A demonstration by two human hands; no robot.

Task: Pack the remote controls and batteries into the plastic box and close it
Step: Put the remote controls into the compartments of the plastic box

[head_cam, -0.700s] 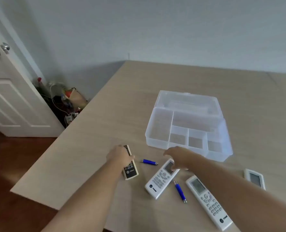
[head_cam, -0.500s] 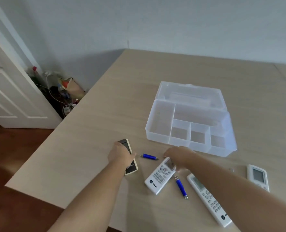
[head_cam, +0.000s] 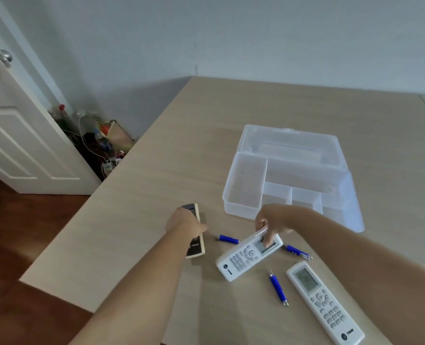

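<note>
A clear plastic box (head_cam: 241, 207) with several compartments stands open on the wooden table, its lid (head_cam: 291, 143) folded back. My left hand (head_cam: 184, 224) is closed around a beige and black remote (head_cam: 196, 247) lying left of the box. My right hand (head_cam: 273, 220) grips the screen end of a white remote (head_cam: 243, 260) and tilts that end up off the table. Another white remote (head_cam: 323, 302) lies at the lower right. Three blue batteries rest on the table: one (head_cam: 227, 239) between the hands, one (head_cam: 296, 251) right of the lifted remote, one (head_cam: 277, 287) nearer me.
The table's left edge (head_cam: 101, 192) drops to a dark wood floor. A white door (head_cam: 12, 135) and a heap of cables and clutter (head_cam: 99, 143) stand in the corner at left. A grey wall runs behind the table.
My right hand has closed on the white remote and raised its screen end, turning it. A third battery shows where the remote lay. My left hand stays on the beige remote.
</note>
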